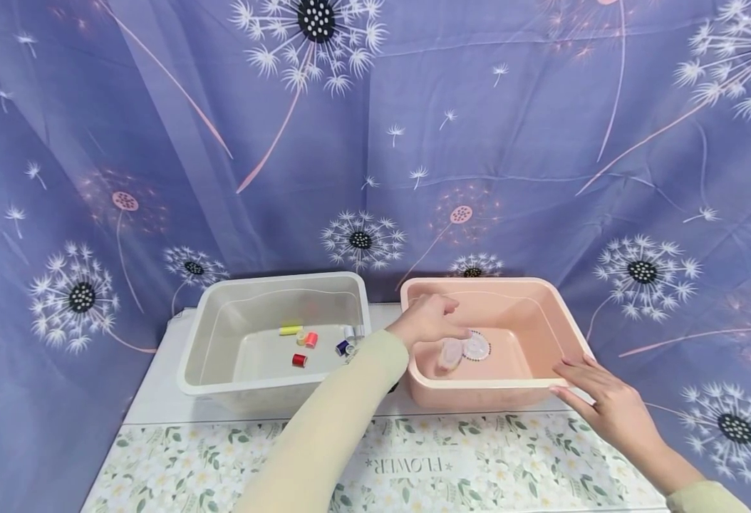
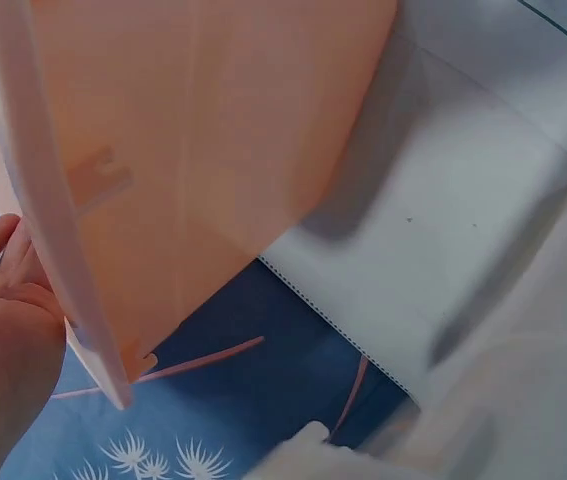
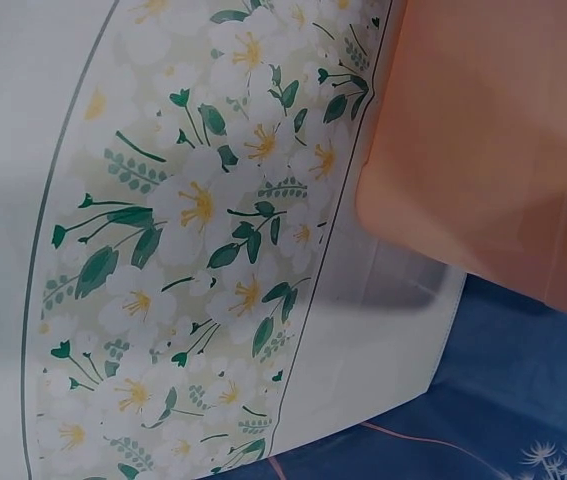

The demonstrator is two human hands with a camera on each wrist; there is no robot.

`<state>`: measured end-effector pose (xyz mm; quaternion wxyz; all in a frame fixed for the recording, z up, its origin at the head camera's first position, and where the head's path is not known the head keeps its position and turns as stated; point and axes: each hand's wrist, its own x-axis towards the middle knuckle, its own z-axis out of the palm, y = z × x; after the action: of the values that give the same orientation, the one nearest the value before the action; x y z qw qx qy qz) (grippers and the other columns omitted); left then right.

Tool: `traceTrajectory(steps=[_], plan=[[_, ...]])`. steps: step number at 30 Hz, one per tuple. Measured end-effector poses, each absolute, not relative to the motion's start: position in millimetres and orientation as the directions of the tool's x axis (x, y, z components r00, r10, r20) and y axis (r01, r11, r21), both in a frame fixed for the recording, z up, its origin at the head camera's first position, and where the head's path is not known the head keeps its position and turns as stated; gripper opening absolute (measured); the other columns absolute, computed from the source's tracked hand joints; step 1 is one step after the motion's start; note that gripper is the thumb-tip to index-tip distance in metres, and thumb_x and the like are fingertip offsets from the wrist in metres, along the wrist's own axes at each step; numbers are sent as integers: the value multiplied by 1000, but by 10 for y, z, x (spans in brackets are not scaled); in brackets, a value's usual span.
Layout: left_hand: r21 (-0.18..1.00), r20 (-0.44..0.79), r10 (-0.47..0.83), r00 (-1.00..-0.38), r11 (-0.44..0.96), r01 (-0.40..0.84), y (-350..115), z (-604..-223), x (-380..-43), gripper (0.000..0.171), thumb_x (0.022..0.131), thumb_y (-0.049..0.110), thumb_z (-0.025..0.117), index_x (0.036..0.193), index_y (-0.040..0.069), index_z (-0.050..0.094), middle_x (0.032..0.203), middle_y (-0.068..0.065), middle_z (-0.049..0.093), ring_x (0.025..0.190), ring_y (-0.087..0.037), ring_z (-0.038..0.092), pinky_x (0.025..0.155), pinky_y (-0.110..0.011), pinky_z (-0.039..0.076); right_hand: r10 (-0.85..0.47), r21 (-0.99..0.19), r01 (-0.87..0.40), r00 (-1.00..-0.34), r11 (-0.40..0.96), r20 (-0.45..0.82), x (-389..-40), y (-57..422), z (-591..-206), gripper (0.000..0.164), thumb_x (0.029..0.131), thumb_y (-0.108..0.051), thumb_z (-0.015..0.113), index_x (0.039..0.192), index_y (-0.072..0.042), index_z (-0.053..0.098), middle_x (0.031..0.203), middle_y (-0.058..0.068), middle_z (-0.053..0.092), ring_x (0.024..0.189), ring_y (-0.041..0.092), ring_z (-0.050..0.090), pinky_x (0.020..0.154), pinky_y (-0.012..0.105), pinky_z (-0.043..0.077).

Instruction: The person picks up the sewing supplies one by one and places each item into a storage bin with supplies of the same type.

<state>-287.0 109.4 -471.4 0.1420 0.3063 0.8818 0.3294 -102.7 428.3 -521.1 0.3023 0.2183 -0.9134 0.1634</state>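
Observation:
My left hand [image 1: 428, 320] reaches over the near-left rim of the pink bin [image 1: 510, 383], fingers extended and nothing seen in them. Below it lie a pale pink translucent item [image 1: 450, 354], its kind unclear, and a round clear-white disc with a dark dotted edge [image 1: 477, 346]. At the bin's front right corner my right hand [image 1: 606, 395] rests on the rim, its fingers fairly straight and the thumb by the outer front wall. The left wrist view shows the left hand [image 2: 13, 330] beside the bin wall [image 2: 213, 120], some fingers hidden behind it.
Left of the pink bin stands a grey bin [image 1: 186, 381]. It holds small thread spools, among them a yellow spool [image 1: 291, 330], a red spool [image 1: 299, 360] and a blue spool [image 1: 342, 348]. A flowered mat [image 1: 439, 463] covers the table front; a purple curtain [image 1: 414, 157] hangs behind.

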Motion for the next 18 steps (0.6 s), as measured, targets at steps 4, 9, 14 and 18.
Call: traceTrajectory(steps=[4,9,14,18], plan=[[702,-60,625,-778,581,413,1093,-4674,-2849,66,90,42,87,145,11,67,143,-9,70,135,-21,64,113,-26,53,-309,-163,-510,-712,844,630,-1040,4283,-5213,62,104,-64,55,124,-11,81,114,19,79,141,-12,44,127,19,32],[727,-51,633,-773,554,405,1061,-4590,-2825,65,91,39,86,145,7,67,143,-12,70,135,-22,64,113,-25,53,-311,-166,-512,-716,843,625,-1044,4283,-5203,64,104,-64,56,122,-9,81,114,19,79,142,-13,41,127,18,31],[742,-49,647,-761,533,406,1043,-4520,-2826,65,93,37,85,146,4,65,144,-14,68,136,-23,64,113,-24,52,-307,-166,-504,-722,848,620,-1030,4304,-5188,63,104,-64,57,122,-8,81,115,19,79,142,-14,41,127,18,31],[720,-38,652,-757,543,431,1052,-4504,-2838,65,94,38,85,146,4,65,144,-13,68,136,-23,64,113,-25,52,-302,-158,-494,-722,855,622,-1019,4322,-5183,65,104,-66,53,122,-10,81,114,19,79,141,-14,41,126,15,31]])
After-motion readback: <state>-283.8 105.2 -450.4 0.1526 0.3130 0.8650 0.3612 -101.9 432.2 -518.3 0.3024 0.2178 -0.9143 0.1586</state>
